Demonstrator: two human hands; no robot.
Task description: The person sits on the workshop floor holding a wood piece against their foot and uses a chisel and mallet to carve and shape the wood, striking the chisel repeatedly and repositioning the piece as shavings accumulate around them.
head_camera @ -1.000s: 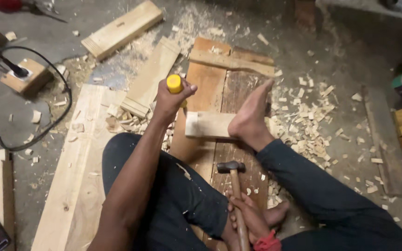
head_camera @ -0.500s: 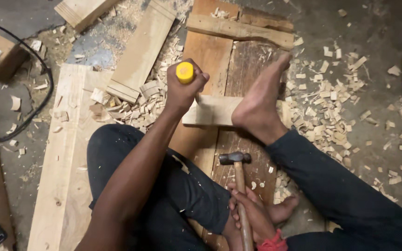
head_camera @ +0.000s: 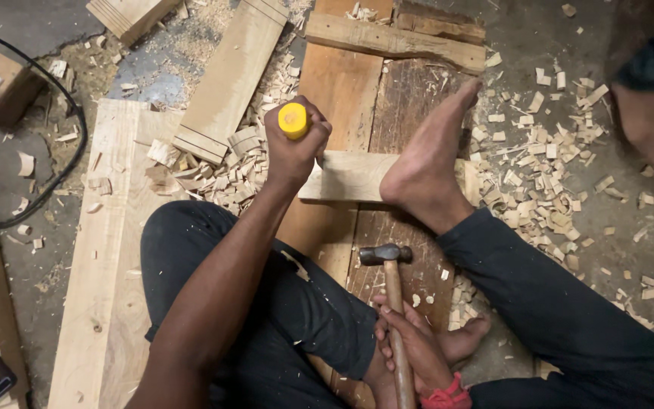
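Now left hand [head_camera: 293, 151] fists yellow-capped chisel [head_camera: 293, 120] on wood block [head_camera: 350, 176]; right hand [head_camera: 410, 348] grips hammer [head_camera: 386, 254] handle; foot [head_camera: 425, 163] on block.

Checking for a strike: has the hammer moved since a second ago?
No. The hammer head sits as far from the pale block under the foot as before, in the right hand; the view itself shifted.

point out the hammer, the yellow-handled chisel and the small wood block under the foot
hammer [head_camera: 385, 254], head view, on its steel head
yellow-handled chisel [head_camera: 293, 120], head view, on the yellow butt end
small wood block [head_camera: 346, 176], head view, on its bare top face left of the foot
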